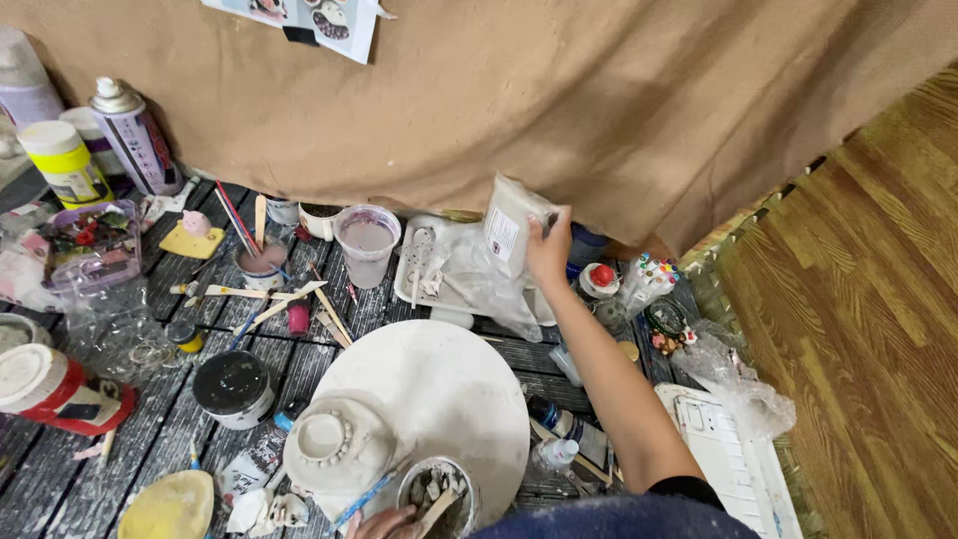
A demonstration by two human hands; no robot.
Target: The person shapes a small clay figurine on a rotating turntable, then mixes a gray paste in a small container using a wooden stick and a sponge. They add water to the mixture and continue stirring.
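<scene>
My right hand (548,250) reaches forward over the white tray (411,289) and grips a clear plastic bag of white powder (509,225), held upright against the brown paper backdrop. Crumpled clear plastic (479,279) lies on the tray under it. My left hand (384,522) is at the bottom edge, fingers curled by a small bowl of clay bits (439,494) with a wooden stick in it. A round white board (444,389) lies in front of me, with a pale clay piece (334,449) on its left edge.
A clear cup of cloudy liquid (366,243), a cup of sticks and brushes (261,265), spray cans (135,135), a yellow bottle (65,165), a black-lidded jar (233,387), a red can (55,391) and a white palette (718,439) crowd the dark paint-stained floor. Wood flooring (858,299) lies to the right.
</scene>
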